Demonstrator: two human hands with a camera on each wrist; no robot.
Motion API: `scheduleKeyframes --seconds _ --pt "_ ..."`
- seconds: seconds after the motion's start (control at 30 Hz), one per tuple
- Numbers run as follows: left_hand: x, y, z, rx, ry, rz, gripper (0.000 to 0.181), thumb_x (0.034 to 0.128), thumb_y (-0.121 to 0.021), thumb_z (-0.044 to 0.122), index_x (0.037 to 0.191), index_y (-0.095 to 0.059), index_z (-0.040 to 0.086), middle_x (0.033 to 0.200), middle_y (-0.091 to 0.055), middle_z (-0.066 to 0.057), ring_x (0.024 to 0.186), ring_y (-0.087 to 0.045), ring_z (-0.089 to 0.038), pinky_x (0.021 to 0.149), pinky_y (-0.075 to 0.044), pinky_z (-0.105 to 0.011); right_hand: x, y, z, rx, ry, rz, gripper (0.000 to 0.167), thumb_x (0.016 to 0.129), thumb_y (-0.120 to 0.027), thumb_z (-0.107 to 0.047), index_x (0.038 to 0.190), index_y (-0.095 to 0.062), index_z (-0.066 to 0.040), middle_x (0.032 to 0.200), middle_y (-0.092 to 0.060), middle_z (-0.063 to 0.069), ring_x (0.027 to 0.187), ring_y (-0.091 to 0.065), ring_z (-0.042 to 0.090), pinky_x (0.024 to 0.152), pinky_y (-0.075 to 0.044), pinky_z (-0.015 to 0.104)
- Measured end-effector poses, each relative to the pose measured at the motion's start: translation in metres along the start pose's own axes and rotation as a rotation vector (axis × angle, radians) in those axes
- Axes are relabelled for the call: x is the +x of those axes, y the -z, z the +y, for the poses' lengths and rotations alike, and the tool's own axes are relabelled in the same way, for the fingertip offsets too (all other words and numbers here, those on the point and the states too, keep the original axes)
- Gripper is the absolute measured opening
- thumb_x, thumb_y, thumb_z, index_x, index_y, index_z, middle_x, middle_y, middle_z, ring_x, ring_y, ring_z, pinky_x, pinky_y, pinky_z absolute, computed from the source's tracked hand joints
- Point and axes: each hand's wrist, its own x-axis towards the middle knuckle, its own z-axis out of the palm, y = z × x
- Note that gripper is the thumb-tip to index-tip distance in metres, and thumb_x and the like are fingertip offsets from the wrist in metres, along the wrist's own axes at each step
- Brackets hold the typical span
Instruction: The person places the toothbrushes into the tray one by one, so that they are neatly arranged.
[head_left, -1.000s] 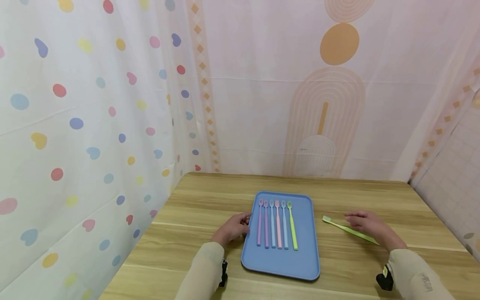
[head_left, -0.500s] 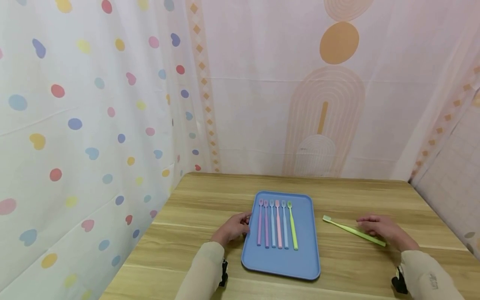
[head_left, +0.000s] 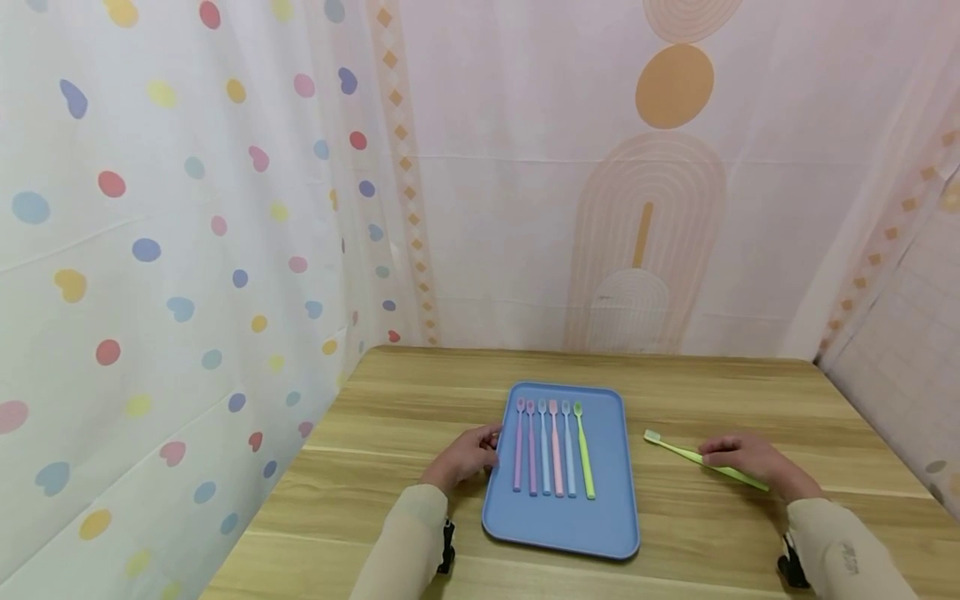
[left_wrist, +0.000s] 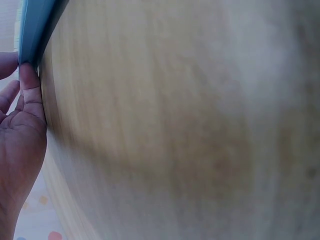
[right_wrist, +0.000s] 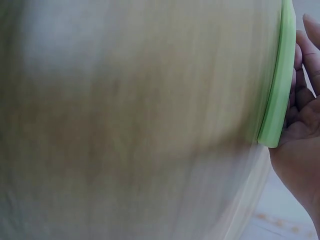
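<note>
A blue tray (head_left: 600,525) lies on the table, with several toothbrushes side by side on it: purple, light blue, a pink toothbrush (head_left: 557,454) and a green toothbrush (head_left: 585,454). My left hand (head_left: 467,456) holds the tray's left rim; in the left wrist view its fingers (left_wrist: 31,92) meet that edge. Right of the tray, another green toothbrush (head_left: 678,451) lies slantwise on the wood, bristle end towards the tray. Over its handle is my right hand (head_left: 757,462), fingertips close to it. In the right wrist view a gap shows between a raised digit and the handle (right_wrist: 280,85).
The wooden table (head_left: 360,400) reaches back to a pale patterned curtain (head_left: 510,208). A dotted curtain (head_left: 172,333) hangs along the left side. Bare wood lies between the tray and the loose toothbrush.
My right hand first drew back to the right along the loose green toothbrush, then came left and lower onto its handle. The left hand and the tray have stayed put.
</note>
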Motion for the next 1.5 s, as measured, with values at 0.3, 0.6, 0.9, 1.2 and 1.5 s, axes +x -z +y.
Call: scheduleKeyframes --seconds 0.3,0.6,0.9,1.2,1.5 --pt "0.0007 0.0007 -0.0008 0.017 0.008 -0.001 0.068 0.08 -0.06 -0.004 0.147 -0.046 0.001 0.097 -0.051 -0.009 0.083 -0.049 -0.022 0.062 -0.04 -0.03 0.0025 -0.0053 0.0015 0.02 0.04 0.01 0.03 0.091 -0.069 -0.019 0.11 -0.07 0.004 0.105 -0.069 0.012 0.096 -0.057 0.02 0.081 -0.044 0.039" --pt "0.0003 -0.0001 0.0005 -0.008 -0.004 -0.007 0.07 0.0776 -0.058 -0.008 0.146 -0.044 -0.003 0.095 -0.051 -0.009 0.084 -0.047 -0.021 0.066 -0.04 -0.028 0.0012 -0.0095 0.0002 0.016 0.043 0.029 0.027 0.092 -0.068 -0.016 0.11 -0.071 0.004 0.109 -0.068 0.015 0.096 -0.058 0.021 0.079 -0.046 0.038" --pt "-0.0002 -0.0003 0.0003 0.009 -0.003 -0.003 0.069 0.0779 -0.058 -0.007 0.146 -0.045 -0.002 0.098 -0.052 -0.01 0.086 -0.048 -0.021 0.067 -0.041 -0.03 -0.0002 -0.0101 -0.0041 -0.016 0.069 0.038 0.023 0.092 -0.067 -0.012 0.108 -0.072 0.005 0.108 -0.068 0.017 0.095 -0.058 0.022 0.078 -0.046 0.038" --pt "0.0007 -0.0008 -0.0001 0.02 -0.006 -0.001 0.068 0.0791 -0.058 -0.005 0.145 -0.046 -0.002 0.098 -0.052 -0.009 0.086 -0.049 -0.021 0.066 -0.04 -0.029 -0.0003 -0.0077 -0.0054 -0.024 0.028 0.045 0.028 0.093 -0.066 -0.015 0.111 -0.069 0.007 0.107 -0.067 0.016 0.092 -0.057 0.02 0.077 -0.045 0.038" --pt "0.0012 -0.0008 -0.0006 0.011 -0.003 0.0 0.069 0.0785 -0.059 -0.005 0.146 -0.045 -0.001 0.098 -0.052 -0.01 0.086 -0.048 -0.022 0.066 -0.041 -0.03 0.0001 -0.0059 -0.0072 -0.003 -0.01 0.078 0.034 0.096 -0.063 -0.021 0.117 -0.067 0.006 0.112 -0.065 0.018 0.096 -0.057 0.022 0.079 -0.045 0.039"
